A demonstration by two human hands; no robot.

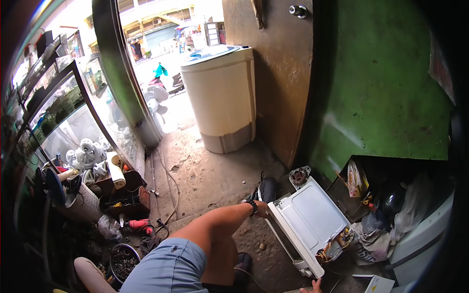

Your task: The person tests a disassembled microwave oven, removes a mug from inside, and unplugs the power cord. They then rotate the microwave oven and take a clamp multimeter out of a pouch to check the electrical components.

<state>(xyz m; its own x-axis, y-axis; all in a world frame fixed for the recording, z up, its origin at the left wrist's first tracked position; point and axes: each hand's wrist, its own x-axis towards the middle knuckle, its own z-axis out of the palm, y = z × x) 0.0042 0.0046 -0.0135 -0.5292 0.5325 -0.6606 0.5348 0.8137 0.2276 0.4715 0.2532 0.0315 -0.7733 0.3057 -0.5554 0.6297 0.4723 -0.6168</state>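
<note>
Bowl (111, 264): small parts (126, 261), indistinct. Left hand (262, 209) at appliance (312, 215) edge; right hand (312, 288), cut off, at its corner. Finger grips: cannot tell.

A cream tub washing machine (220, 102) with a grey base stands in a sunlit doorway, a brown door (281, 78) just to its right and a green wall (391, 83) farther right. An electric fan (157, 94) stands outside, left of the washer; nearer the camera and left of it lie a red power tool (140, 225) and a bowl (111, 263) of small metal parts (124, 262).
</note>
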